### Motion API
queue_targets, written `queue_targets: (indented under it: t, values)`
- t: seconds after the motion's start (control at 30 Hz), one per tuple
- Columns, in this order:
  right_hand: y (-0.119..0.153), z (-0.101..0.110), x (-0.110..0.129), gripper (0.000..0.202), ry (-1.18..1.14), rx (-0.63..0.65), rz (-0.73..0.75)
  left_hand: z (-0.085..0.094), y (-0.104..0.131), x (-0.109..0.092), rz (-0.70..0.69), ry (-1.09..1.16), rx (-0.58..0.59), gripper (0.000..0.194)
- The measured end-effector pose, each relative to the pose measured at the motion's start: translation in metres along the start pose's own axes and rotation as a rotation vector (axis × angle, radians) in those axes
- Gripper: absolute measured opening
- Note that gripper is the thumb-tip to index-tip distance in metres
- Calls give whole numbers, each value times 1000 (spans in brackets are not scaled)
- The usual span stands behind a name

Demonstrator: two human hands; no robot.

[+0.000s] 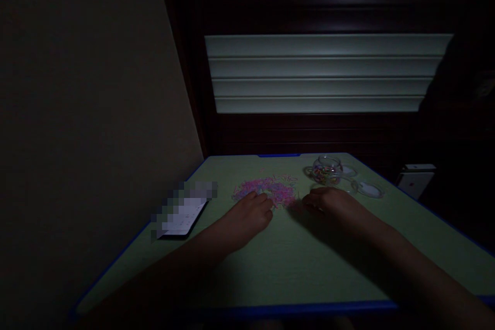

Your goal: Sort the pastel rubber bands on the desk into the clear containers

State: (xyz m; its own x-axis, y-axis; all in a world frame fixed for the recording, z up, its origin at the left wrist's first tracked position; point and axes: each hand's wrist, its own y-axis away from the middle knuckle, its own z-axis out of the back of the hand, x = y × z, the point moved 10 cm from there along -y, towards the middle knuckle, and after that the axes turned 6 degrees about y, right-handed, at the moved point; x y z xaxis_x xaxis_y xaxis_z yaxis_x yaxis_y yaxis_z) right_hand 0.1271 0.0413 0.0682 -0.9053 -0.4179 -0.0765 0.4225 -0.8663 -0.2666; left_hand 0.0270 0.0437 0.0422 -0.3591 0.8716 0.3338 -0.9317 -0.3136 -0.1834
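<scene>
Hands (253,212) at small pink-purple pieces (284,193), loosely heaped

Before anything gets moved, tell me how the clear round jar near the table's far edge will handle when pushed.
The clear, rounded jar looks like glass or hard plastic, so probably stiff and perhaps slippery. Its squat, bulging shape and the colourful pieces low inside suggest it resists tipping.

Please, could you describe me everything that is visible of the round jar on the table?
The round jar looks clear, glass or plastic, with a bulging body and a wide, uncovered mouth. It stands upright at the far right of the green table, with small multicoloured pieces inside. Clear round items lie beside it; contact is unclear. The right hand is nearer the camera, not holding it.
</scene>
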Motion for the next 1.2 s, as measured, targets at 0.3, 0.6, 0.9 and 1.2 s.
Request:
queue_targets:
  t: [0.3, 0.6, 0.9, 1.2]
  values:
    - [1, -1, 1, 21, 0, 9, 5, 11, -4, 8, 65, 190, -112, 14]
    - [-1, -3, 5, 27, 9, -18, 34, 11, 0, 34, 269, 831, -351, 13]
    - [-2, 4, 20, 21, 2, -42, 82, 0, 3, 48, 489, 1118, -414, 11]
    - [0, 9, 25, 21, 6, -116, 120, -23, 8, 57, 656, 1360, -359, 15]
